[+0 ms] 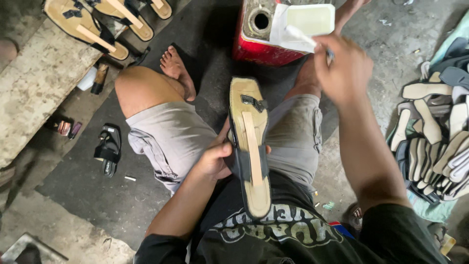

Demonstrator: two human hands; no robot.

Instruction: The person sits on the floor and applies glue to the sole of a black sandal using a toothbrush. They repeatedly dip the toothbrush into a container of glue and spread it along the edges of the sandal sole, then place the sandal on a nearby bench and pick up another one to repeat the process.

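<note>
My left hand [213, 160] grips a sandal upper on its last [250, 142], sole side up, tan with black straps and a pale strip down the middle, held between my knees. Further out, my right hand [343, 68] is closed on a brush [305, 37] whose white bristle end reaches over a white tub of pale glue [308, 19]. The tub rests on a red metal can [254, 46] with a round opening on top.
Several finished sandal bottoms [93, 24] lie on a concrete bench [34, 83] at upper left. A black sandal [108, 149] and small bottles [68, 128] sit on the floor at left. At right lies a heap of pale insoles and straps [435, 142].
</note>
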